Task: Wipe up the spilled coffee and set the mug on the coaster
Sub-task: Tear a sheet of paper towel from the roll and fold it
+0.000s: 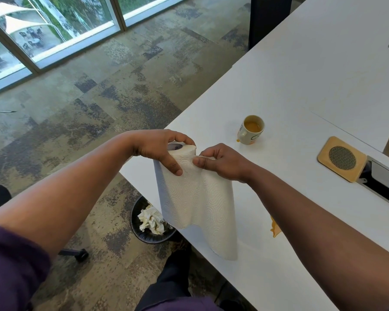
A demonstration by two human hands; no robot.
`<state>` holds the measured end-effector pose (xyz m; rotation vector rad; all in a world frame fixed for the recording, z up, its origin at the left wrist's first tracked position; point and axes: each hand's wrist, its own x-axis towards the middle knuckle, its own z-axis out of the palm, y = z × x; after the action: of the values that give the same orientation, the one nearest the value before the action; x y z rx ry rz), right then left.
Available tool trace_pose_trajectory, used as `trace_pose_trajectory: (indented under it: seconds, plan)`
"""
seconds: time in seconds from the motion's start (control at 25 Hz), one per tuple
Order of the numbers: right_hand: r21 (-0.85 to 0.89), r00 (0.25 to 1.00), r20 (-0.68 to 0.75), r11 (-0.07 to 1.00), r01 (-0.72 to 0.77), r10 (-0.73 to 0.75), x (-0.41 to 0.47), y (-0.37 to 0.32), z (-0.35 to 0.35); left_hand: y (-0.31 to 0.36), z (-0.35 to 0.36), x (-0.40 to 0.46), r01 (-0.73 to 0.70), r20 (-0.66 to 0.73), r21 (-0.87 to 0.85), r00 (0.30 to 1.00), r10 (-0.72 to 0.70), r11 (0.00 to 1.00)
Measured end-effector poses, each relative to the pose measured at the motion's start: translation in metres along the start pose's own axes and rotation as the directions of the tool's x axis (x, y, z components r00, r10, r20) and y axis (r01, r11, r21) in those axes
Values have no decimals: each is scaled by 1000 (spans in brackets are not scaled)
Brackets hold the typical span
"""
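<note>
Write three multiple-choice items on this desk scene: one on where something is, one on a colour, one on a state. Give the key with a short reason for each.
1. Where does the mug stand?
A. on the coaster
B. on the bare table, apart from the coaster
C. in the bin

2. What colour is the spilled puddle by the right forearm?
A. amber-brown
B. blue
C. green

3. What is the state of the paper towel roll?
A. lying untouched on the floor
B. still wrapped
C. held, with a sheet pulled out

Key: B, the coaster sits bare to the mug's right on the table; A, the liquid looks amber; C, the left hand grips the roll while the right hand pinches the hanging sheet.
</note>
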<state>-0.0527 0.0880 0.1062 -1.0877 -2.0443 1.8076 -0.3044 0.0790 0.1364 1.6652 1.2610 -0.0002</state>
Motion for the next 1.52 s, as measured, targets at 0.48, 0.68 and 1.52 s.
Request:
trace_pose_trajectory:
  seconds: [0.48, 0.68, 1.52]
  plan:
    - [49, 1000, -1, 999, -14, 15, -1, 5, 0, -4, 0, 4, 9, 26, -25, 1000, -9, 1000]
    - [45, 999, -36, 999, -18, 19, -5, 9, 0, -6, -3, 2, -4, 28, -56, 1000, 6, 998]
    - [-418, 988, 31, 899, -126, 153, -10, 4, -12, 0, -26, -1, -18, 5, -10, 1000, 18, 1000]
